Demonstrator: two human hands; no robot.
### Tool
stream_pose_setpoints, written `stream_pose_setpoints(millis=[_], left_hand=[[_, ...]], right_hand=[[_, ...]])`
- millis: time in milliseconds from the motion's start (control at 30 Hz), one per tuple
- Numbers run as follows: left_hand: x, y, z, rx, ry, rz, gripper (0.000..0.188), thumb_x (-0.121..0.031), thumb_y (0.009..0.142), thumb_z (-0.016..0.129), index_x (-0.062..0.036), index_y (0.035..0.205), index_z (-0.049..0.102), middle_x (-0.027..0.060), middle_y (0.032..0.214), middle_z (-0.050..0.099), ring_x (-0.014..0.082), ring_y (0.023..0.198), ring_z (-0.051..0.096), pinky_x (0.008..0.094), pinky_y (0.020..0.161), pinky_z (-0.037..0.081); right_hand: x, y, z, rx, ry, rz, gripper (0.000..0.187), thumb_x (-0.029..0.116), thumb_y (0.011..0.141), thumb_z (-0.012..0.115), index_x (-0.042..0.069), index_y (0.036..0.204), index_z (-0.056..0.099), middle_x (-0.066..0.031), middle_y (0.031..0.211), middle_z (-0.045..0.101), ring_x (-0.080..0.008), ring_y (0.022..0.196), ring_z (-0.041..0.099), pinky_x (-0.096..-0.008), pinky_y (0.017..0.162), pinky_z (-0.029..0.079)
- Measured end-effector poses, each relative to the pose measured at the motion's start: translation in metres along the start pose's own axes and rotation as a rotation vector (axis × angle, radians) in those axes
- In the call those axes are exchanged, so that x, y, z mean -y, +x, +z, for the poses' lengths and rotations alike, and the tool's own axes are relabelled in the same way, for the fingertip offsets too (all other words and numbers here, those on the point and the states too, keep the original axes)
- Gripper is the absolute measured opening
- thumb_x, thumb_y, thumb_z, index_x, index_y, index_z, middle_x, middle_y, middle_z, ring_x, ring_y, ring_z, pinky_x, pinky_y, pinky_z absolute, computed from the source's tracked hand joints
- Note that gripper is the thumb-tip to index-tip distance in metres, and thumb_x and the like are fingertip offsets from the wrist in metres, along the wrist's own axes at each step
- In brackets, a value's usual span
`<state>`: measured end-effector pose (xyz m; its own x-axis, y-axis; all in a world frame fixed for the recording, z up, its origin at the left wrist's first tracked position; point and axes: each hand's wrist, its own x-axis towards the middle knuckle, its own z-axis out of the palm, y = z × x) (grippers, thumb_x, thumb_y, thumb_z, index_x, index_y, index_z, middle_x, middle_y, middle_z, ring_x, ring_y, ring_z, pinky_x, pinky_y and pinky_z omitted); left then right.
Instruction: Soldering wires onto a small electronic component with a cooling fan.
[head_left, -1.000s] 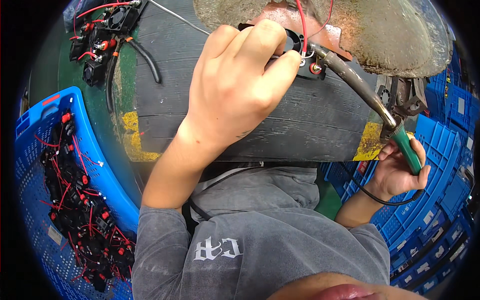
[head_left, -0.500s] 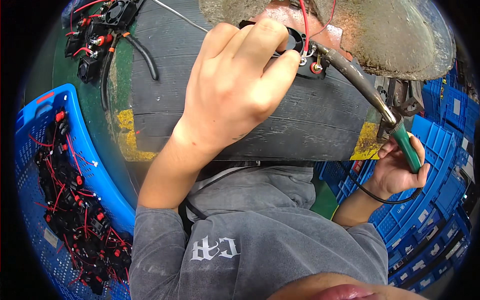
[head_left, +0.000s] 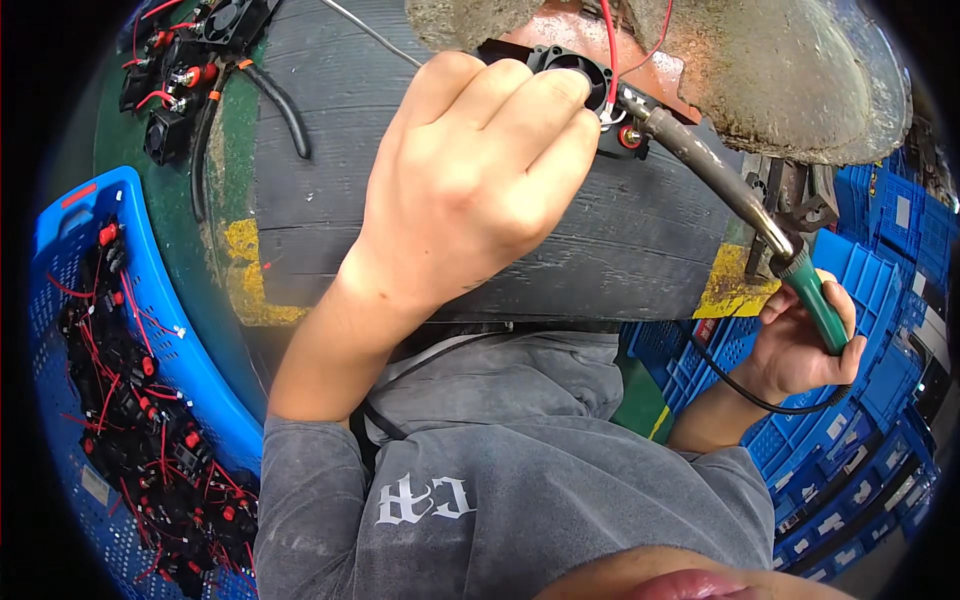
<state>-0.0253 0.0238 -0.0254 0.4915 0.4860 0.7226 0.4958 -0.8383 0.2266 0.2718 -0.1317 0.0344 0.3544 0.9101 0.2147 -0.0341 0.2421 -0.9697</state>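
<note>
My right hand [head_left: 790,350] grips the green handle of a soldering iron [head_left: 815,305]. Its metal shaft slants up and left, and the tip meets a terminal on a black panel with a small fan [head_left: 590,68]. A red wire [head_left: 611,45] rises from that terminal, and a red-ringed post [head_left: 630,137] sits beside it. My left hand [head_left: 465,180] is closed over the panel's left part, fingertips pinched close to the iron's tip. A grey solder wire [head_left: 372,36] runs from the upper left into that hand. The hand hides part of the panel.
Pliers with black handles [head_left: 280,110] lie at the upper left by several fan assemblies [head_left: 165,130]. A blue crate [head_left: 165,260] at the left holds many assemblies with red wires. Crusted grey slabs [head_left: 790,85] stand beyond the panel. Blue bins [head_left: 850,270] are at the right.
The iron's tip stays at the terminal while its handle has shifted slightly down. My left hand has moved slightly relative to the panel, and more of the fan shows. The view has shifted a little.
</note>
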Motion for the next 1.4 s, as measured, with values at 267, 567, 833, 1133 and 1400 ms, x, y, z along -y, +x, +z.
stream_pose_setpoints(millis=[267, 567, 833, 1133, 1400], left_hand=[[-0.001, 0.0, -0.002, 0.016, -0.008, -0.021, 0.019, -0.01, 0.07, 0.07, -0.0058, 0.088, 0.072, 0.0039, 0.095, 0.067, 0.0179, 0.08, 0.065, 0.0304, 0.072, 0.044], [-0.001, 0.0, -0.002, 0.002, -0.025, -0.031, 0.019, -0.01, 0.07, 0.07, -0.0052, 0.088, 0.072, 0.004, 0.094, 0.066, 0.0182, 0.082, 0.065, 0.0304, 0.074, 0.045], [-0.001, 0.001, -0.006, 0.023, -0.112, -0.063, 0.022, -0.003, 0.068, 0.072, -0.0023, 0.09, 0.071, 0.0074, 0.1, 0.065, 0.0206, 0.085, 0.064, 0.0317, 0.076, 0.047], [0.0, 0.0, 0.002, -0.074, -0.117, -0.009, 0.021, -0.005, 0.068, 0.073, -0.0039, 0.089, 0.072, 0.0052, 0.097, 0.065, 0.0201, 0.086, 0.064, 0.0323, 0.078, 0.046], [-0.008, 0.0, 0.0, -0.095, 0.113, -0.021, 0.018, -0.018, 0.071, 0.07, -0.0168, 0.088, 0.075, -0.0064, 0.087, 0.065, 0.0113, 0.084, 0.062, 0.0312, 0.086, 0.032]], right_hand=[[-0.002, -0.002, 0.004, -0.097, 0.003, -0.024, 0.074, 0.058, 0.097, 0.034, -0.007, 0.112, 0.066, -0.0293, 0.095, 0.064, -0.029, 0.058, 0.063, -0.0309, 0.044, 0.052], [-0.005, 0.003, -0.002, -0.099, -0.004, 0.013, 0.069, 0.057, 0.095, 0.034, -0.001, 0.114, 0.069, -0.025, 0.101, 0.067, -0.0284, 0.064, 0.063, -0.0302, 0.044, 0.047], [-0.009, 0.003, 0.002, -0.205, -0.017, 0.007, 0.074, 0.057, 0.097, 0.034, -0.008, 0.111, 0.066, -0.0288, 0.098, 0.066, -0.0306, 0.06, 0.064, -0.0311, 0.044, 0.052], [-0.003, 0.001, -0.007, -0.138, -0.009, 0.001, 0.069, 0.056, 0.094, 0.035, -0.001, 0.114, 0.069, -0.0265, 0.098, 0.069, -0.0282, 0.063, 0.064, -0.0299, 0.044, 0.047], [-0.005, -0.01, -0.006, -0.269, -0.006, 0.0, 0.068, 0.056, 0.094, 0.034, 0.0, 0.112, 0.069, -0.0243, 0.091, 0.071, -0.0282, 0.062, 0.064, -0.0299, 0.043, 0.046]])
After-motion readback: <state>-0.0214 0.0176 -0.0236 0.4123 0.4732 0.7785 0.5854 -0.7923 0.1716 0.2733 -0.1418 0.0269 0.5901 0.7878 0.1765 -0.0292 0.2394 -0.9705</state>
